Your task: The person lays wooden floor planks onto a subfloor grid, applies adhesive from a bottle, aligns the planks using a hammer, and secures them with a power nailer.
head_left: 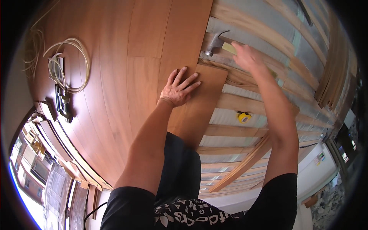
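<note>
My left hand (179, 90) lies flat with its fingers spread on the reddish-brown floorboards, by a seam. Under and beside it is the outermost board (209, 90), whose right edge borders the open wooden battens (239, 102). Farther off to the right, my right hand (246, 56) is closed around the handle of a claw hammer (211, 46). The hammer's metal head points left, close to the edge of the laid boards (147, 40). Part of the handle, hidden by my fingers, cannot be made out.
A yellow tape measure (243, 117) rests between battens at right. On the laid floor at left are a nail gun (64, 105) and a coiled pale hose (88, 67). Loose boards (332, 69) are stacked at far right. A loose wooden strip (239, 165) lies diagonally across the battens.
</note>
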`<state>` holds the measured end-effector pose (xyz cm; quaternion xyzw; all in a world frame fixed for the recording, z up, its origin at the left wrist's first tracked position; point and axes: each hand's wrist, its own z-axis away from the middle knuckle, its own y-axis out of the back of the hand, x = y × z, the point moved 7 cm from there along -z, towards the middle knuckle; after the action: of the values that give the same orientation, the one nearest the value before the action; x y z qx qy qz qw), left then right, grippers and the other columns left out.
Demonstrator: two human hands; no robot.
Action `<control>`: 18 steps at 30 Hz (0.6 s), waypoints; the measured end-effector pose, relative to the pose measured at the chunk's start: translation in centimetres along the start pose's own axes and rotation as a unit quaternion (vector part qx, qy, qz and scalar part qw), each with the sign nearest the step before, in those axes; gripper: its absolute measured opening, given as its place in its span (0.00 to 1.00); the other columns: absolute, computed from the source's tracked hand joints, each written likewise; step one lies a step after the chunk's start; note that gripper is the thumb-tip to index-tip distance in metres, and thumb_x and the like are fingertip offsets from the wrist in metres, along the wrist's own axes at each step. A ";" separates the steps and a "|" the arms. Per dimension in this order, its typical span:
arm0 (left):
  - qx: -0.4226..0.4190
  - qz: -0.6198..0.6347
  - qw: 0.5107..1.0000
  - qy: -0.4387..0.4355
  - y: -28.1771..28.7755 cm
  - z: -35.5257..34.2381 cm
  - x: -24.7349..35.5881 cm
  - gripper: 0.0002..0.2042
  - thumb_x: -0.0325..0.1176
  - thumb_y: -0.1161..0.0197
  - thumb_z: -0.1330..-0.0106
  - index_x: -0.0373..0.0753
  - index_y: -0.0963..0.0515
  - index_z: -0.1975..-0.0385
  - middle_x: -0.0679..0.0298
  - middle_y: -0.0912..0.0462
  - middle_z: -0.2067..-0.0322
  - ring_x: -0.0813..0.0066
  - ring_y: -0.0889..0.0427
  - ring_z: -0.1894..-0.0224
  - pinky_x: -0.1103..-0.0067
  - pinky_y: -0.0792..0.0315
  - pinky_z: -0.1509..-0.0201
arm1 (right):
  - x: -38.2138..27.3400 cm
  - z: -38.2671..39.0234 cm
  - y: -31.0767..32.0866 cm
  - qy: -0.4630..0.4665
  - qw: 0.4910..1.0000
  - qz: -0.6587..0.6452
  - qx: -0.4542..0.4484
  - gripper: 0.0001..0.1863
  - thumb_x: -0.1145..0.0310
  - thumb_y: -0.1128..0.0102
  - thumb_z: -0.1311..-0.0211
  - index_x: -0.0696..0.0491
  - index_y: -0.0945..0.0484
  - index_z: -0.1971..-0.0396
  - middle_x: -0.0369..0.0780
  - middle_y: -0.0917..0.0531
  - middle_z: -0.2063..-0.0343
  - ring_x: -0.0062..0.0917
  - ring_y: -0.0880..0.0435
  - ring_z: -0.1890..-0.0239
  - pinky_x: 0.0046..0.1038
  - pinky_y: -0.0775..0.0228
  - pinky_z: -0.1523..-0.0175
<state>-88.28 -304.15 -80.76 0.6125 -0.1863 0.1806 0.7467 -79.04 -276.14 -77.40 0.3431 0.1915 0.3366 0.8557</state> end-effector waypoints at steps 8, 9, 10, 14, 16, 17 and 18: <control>0.011 -0.019 1.000 0.003 -0.3 -0.4 -0.1 0.36 0.43 0.30 0.48 0.68 0.28 0.33 0.77 0.39 0.26 0.53 0.47 0.23 0.51 0.51 0.21 | 0.2 -1.6 -2.1 0.071 0.997 0.019 -0.028 0.20 0.67 0.41 0.36 0.49 0.27 0.43 0.48 0.13 0.62 0.48 0.14 0.56 0.49 0.21 0.55; 0.014 -0.022 1.000 0.000 -0.3 -0.5 0.0 0.36 0.43 0.30 0.48 0.68 0.28 0.34 0.77 0.39 0.26 0.53 0.46 0.23 0.51 0.50 0.21 | 0.8 -1.6 -2.0 0.048 0.999 0.002 -0.007 0.20 0.67 0.41 0.36 0.49 0.27 0.43 0.48 0.13 0.62 0.48 0.14 0.56 0.49 0.21 0.55; 0.013 -0.025 1.000 0.002 -0.3 -0.5 -0.1 0.36 0.43 0.30 0.48 0.68 0.28 0.34 0.77 0.39 0.26 0.53 0.46 0.23 0.51 0.50 0.21 | 0.6 -1.4 -2.3 0.051 0.999 0.000 -0.006 0.20 0.67 0.41 0.36 0.49 0.27 0.43 0.48 0.13 0.62 0.48 0.14 0.56 0.49 0.21 0.55; 0.006 -0.032 0.999 0.000 -0.4 -0.4 0.0 0.36 0.44 0.30 0.49 0.69 0.28 0.34 0.77 0.39 0.26 0.52 0.46 0.23 0.50 0.50 0.21 | 0.3 -1.1 -2.7 0.077 0.997 0.013 -0.023 0.21 0.66 0.40 0.36 0.48 0.27 0.43 0.49 0.13 0.62 0.48 0.14 0.57 0.49 0.21 0.54; 0.008 -0.027 1.000 0.002 -0.4 -0.4 -0.1 0.36 0.44 0.30 0.49 0.69 0.28 0.34 0.77 0.39 0.26 0.52 0.46 0.23 0.50 0.50 0.21 | 0.9 -1.2 -2.4 0.078 0.997 0.012 -0.012 0.21 0.66 0.40 0.36 0.47 0.28 0.43 0.49 0.13 0.61 0.47 0.14 0.57 0.48 0.21 0.54; 0.004 -0.022 1.000 0.002 -0.4 -0.4 -0.1 0.36 0.44 0.30 0.49 0.69 0.28 0.34 0.77 0.39 0.26 0.52 0.47 0.23 0.50 0.51 0.21 | 1.7 -1.2 -2.1 0.059 0.998 -0.018 0.019 0.21 0.66 0.40 0.36 0.47 0.27 0.43 0.49 0.13 0.61 0.47 0.14 0.57 0.48 0.21 0.54; 0.000 -0.017 1.000 0.002 -0.6 -0.5 0.0 0.36 0.44 0.30 0.49 0.69 0.28 0.34 0.77 0.39 0.26 0.52 0.47 0.23 0.50 0.51 0.21 | 2.4 -1.1 -1.8 0.039 0.997 -0.048 0.051 0.21 0.66 0.40 0.36 0.46 0.27 0.43 0.49 0.13 0.61 0.47 0.14 0.57 0.48 0.21 0.54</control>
<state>-88.02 -303.74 -81.35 0.6152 -0.1743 0.1689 0.7501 -77.17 -274.93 -79.71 0.3630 0.2575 0.2977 0.8446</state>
